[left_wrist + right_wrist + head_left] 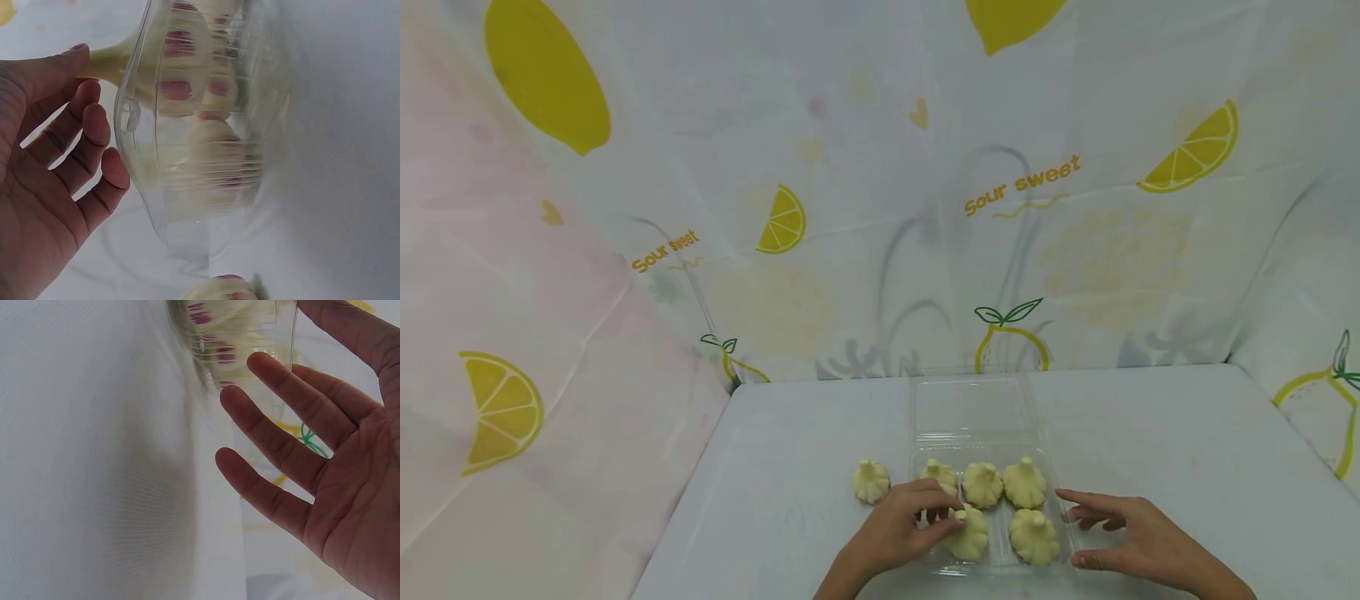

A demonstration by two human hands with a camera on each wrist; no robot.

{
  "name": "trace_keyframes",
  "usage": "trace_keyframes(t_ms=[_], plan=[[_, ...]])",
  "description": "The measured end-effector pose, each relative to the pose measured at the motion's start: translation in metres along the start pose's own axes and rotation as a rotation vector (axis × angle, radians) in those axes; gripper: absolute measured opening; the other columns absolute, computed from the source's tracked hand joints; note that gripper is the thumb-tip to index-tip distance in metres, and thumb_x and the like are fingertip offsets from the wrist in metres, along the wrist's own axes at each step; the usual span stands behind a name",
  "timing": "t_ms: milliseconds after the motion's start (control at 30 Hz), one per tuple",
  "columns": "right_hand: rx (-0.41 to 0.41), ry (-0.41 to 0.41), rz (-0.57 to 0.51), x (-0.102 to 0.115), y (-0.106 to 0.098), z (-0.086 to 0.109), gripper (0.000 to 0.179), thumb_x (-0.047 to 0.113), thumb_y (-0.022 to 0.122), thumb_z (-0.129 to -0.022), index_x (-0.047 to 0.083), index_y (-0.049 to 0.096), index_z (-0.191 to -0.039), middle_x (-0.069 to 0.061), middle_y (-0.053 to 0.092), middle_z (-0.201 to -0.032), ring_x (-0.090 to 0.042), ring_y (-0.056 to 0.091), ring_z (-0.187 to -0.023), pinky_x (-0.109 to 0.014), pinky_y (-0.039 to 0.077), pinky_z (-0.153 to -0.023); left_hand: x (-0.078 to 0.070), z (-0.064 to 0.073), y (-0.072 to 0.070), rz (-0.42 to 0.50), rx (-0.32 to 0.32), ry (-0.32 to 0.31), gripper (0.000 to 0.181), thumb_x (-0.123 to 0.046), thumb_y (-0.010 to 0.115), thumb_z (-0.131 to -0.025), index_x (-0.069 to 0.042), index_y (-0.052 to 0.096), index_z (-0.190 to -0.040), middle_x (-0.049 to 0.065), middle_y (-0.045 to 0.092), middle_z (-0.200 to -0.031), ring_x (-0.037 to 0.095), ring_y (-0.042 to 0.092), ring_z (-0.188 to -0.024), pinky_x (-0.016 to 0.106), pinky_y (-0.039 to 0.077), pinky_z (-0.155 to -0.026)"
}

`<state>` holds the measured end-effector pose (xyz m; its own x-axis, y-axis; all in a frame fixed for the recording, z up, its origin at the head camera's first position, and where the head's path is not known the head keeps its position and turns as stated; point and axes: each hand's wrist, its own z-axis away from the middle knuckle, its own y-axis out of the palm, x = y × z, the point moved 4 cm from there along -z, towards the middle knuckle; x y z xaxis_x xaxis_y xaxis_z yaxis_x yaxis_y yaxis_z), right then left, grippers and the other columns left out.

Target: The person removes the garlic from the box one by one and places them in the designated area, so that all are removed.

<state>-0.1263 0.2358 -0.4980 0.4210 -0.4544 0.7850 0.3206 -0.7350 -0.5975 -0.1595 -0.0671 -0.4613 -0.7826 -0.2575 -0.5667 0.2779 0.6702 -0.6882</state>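
Note:
My left hand (904,525) pinches the stem of a pale garlic bulb (972,537) between thumb and forefinger. That bulb sits in the front left of a clear plastic clamshell box (951,572). In the left wrist view the stem (105,65) rises past the rim, with the other fingers curled near the box wall. Several more bulbs stand stem up in the box, among them one at front right (1034,537) and one at back right (1025,483). My right hand (1138,537) is beside the box's right wall, fingers extended and spread, holding nothing.
A single garlic bulb (870,482) lies on the white table (790,467), left of the box. The clear lid (973,408) lies folded back toward the rear. Behind the table hangs a lemon-print cloth (865,292), which also covers both sides.

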Motion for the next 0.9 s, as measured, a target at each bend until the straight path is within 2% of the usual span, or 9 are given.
trace_keyframes(t_ms=[267,500,733,900], plan=[[-0.008,-0.010,-0.001,0.000,0.000,0.001,0.066,0.022,0.081,-0.084,0.013,0.053,-0.143,-0.002,0.071,-0.110,-0.007,0.066,-0.091,-0.030,0.054,-0.066,0.001,0.005,-0.016,0.025,-0.081,0.017,0.011,-0.012,0.076,-0.088,-0.012,0.072,-0.098,-0.008,0.061,-0.080,-0.003,0.052,-0.072,0.014,0.047,-0.059],[-0.006,-0.003,0.007,0.000,0.000,0.001,0.066,0.024,0.081,-0.083,0.012,0.053,-0.143,-0.002,0.071,-0.110,-0.006,0.065,-0.091,-0.030,0.054,-0.066,0.006,0.013,-0.034,0.010,-0.152,-0.010,0.015,-0.013,0.078,-0.086,-0.015,0.072,-0.100,-0.010,0.061,-0.082,0.000,0.054,-0.072,0.017,0.047,-0.057],[-0.010,-0.007,0.012,0.001,0.000,0.001,0.067,0.024,0.081,-0.083,0.013,0.053,-0.143,-0.002,0.071,-0.110,-0.006,0.065,-0.091,-0.030,0.054,-0.066,0.010,0.020,-0.051,-0.008,-0.213,-0.009,0.019,-0.007,0.080,-0.082,-0.011,0.073,-0.099,-0.006,0.062,-0.080,0.004,0.055,-0.069,0.020,0.048,-0.054],[-0.009,-0.012,0.010,0.000,0.000,0.001,0.067,0.023,0.081,-0.083,0.013,0.053,-0.143,-0.003,0.071,-0.110,-0.006,0.065,-0.092,-0.030,0.054,-0.067,-0.011,0.015,-0.067,-0.008,-0.243,0.007,0.022,0.005,0.080,-0.076,-0.004,0.071,-0.093,0.000,0.061,-0.074,0.009,0.054,-0.065,0.024,0.048,-0.051]])
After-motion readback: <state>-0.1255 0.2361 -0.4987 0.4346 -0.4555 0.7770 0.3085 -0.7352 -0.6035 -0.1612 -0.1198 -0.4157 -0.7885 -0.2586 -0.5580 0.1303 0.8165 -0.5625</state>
